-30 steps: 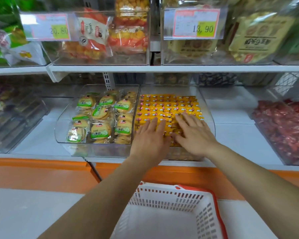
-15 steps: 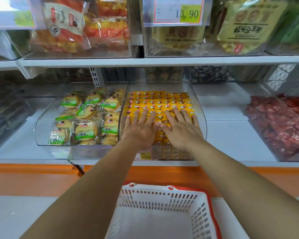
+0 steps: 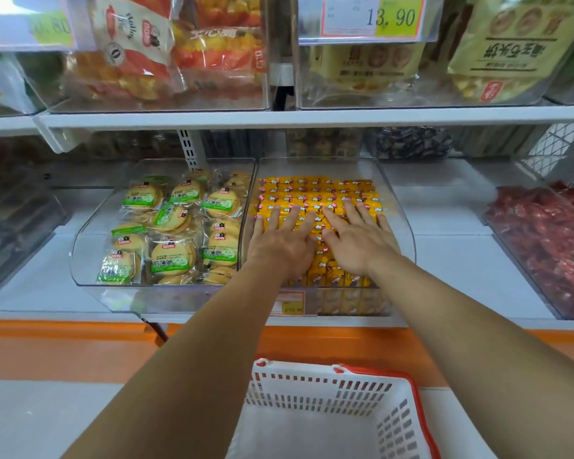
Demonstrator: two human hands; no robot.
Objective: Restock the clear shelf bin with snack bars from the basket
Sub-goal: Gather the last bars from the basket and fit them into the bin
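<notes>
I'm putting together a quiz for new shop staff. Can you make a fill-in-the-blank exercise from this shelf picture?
1. The left hand and right hand lie flat, fingers straight, on the ____ snack bars in the clear bin.
2. The price tag directly above them reads ____.
3. The round biscuits in the bin to the left carry ____ labels.

Missing words: yellow; 13,90; green.

Two slender forearms, bare along all their visible length, end in the bare left hand and the bare right hand. The fingers are long and slim, with short, plain nails at their tips.
</notes>
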